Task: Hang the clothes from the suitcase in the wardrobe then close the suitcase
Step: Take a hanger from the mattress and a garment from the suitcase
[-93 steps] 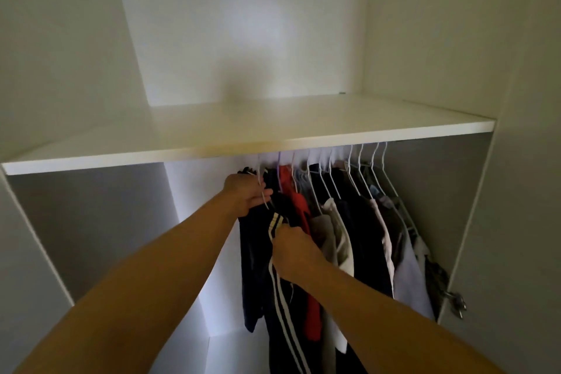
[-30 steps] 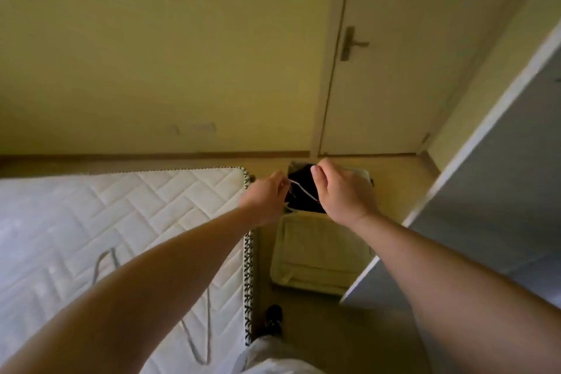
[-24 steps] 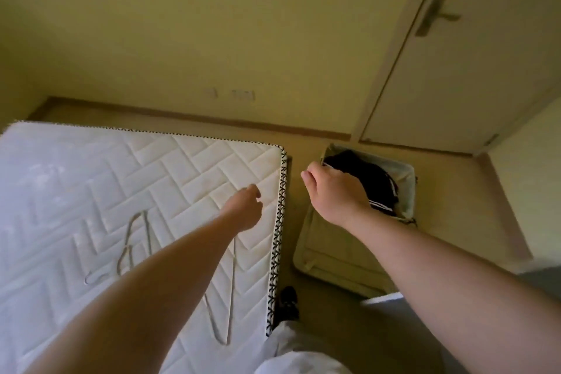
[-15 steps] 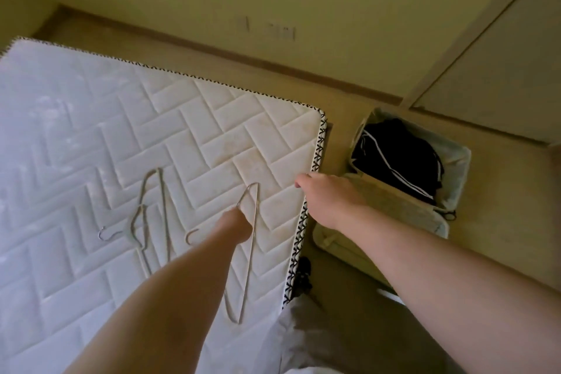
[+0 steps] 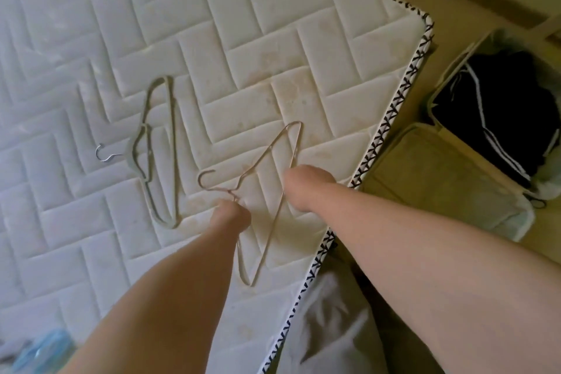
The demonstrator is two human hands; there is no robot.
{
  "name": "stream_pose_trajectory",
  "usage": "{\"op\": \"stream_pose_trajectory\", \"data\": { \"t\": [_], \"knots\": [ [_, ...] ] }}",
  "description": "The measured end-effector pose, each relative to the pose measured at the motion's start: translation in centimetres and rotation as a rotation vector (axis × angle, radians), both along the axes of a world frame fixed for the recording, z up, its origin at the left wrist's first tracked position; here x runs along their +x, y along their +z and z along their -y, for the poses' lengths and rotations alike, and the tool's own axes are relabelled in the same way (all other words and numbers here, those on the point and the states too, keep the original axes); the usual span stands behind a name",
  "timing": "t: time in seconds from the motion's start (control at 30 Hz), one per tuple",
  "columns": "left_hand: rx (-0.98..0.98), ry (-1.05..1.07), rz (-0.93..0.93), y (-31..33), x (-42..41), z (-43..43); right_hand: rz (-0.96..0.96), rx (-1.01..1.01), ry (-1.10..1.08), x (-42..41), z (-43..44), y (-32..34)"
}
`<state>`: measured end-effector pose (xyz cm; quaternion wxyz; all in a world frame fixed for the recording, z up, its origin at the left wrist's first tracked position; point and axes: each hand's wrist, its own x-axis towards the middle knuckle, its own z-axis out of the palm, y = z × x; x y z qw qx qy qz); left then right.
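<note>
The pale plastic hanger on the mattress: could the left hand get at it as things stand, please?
Probably yes: the plastic hanger lies uncovered on the mattress, just beside the left hand. But that hand seems to grip the wire hanger at its neck, so it isn't free.

From my remote seat I see the left hand (image 5: 232,212) low over the white quilted mattress (image 5: 273,39), fingers pinching the neck of a wire hanger (image 5: 263,153) just below its hook. The right hand (image 5: 306,188) sits at the hanger's long bar (its fingers are hidden from me). A pale hanger (image 5: 133,150) lies flat nearby. On the floor beside the mattress, the open suitcase (image 5: 440,179) holds a dark striped garment (image 5: 501,106).
</note>
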<state>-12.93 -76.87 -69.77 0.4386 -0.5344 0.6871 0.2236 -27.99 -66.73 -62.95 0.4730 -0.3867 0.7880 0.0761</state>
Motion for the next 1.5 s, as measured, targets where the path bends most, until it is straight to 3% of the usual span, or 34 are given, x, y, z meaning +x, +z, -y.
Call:
{"op": "stream_pose_trajectory", "data": {
  "t": [0.1, 0.17, 0.27, 0.37, 0.6, 0.7, 0.77, 0.83, 0.97, 1.1, 1.23, 1.37, 1.5],
  "knots": [
    [-0.102, -0.04, 0.009, -3.1, -0.2, -1.5, 0.091, 0.048, -0.072, 1.0, 0.5, -4.3],
    [-0.184, -0.014, -0.109, -3.9, -0.5, -2.6, 0.149, 0.066, -0.213, 1.3, 0.4, -6.8],
    [-0.183, 0.015, -0.299, -4.2, -2.2, -4.5, 0.172, 0.08, -0.729, 0.9, -0.4, -9.3],
    [-0.145, -0.04, -0.45, -3.8, -5.7, -6.3, 0.026, -0.014, -1.279, -1.4, -2.5, -10.5],
    [0.051, -0.223, -0.846, -5.0, -19.3, -9.8, -0.274, -0.206, -1.71, -14.1, -10.4, -12.8],
    [0.071, -0.648, -0.802, -6.2, -24.6, -11.5, -0.298, -0.175, -1.916, -20.4, -13.3, -14.2],
    [0.0, -0.958, -0.736, -7.4, -27.9, -12.5, -0.285, -0.177, -2.009, -23.7, -14.7, -15.2],
    [-0.107, -1.134, -0.732, -8.9, -31.0, -13.0, -0.277, -0.192, -2.071, -26.1, -15.9, -16.4],
    [-0.304, -1.31, -0.854, -10.9, -37.4, -13.3, -0.308, -0.301, -2.145, -30.2, -18.0, -18.3],
    [-0.359, -1.378, -0.902, -12.2, -45.7, -13.6, -0.478, -0.402, -2.067, -34.5, -20.4, -21.2],
    [-0.428, -1.401, -0.968, -12.9, -50.9, -13.7, -0.532, -0.2, -1.793, -37.7, -23.8, -26.1],
    [-0.456, -1.323, -0.987, -14.8, -50.9, -14.5, -0.497, 0.076, -1.436, -40.7, -27.0, -31.2],
    [-0.485, -1.289, -1.007, -15.7, -51.1, -14.4, -0.405, 0.279, -1.266, -43.2, -29.6, -35.3]
  ]
}}
